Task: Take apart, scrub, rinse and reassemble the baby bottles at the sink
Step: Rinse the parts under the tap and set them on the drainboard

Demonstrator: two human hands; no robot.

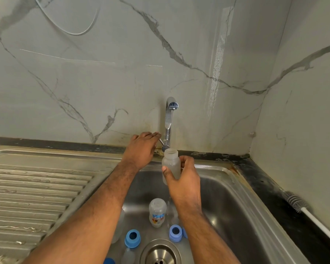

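Frosted plastic forms the open bottle body [171, 164], held upright over the sink [227, 191] below the tap spout [172, 106]. The right hand [183, 180] grips it, thumb across the front, fingers curled behind. The left hand [143, 147] reaches to the tap lever [161, 141], fingers straight and laid on it. A thin water stream falls beneath the held bottle. On the basin floor a second bottle [157, 213] with a printed label lies near the drain [160, 253], flanked by two blue collar rings [132, 239] [175, 233]. A bottle brush [295, 202] lies on the dark counter to the right.
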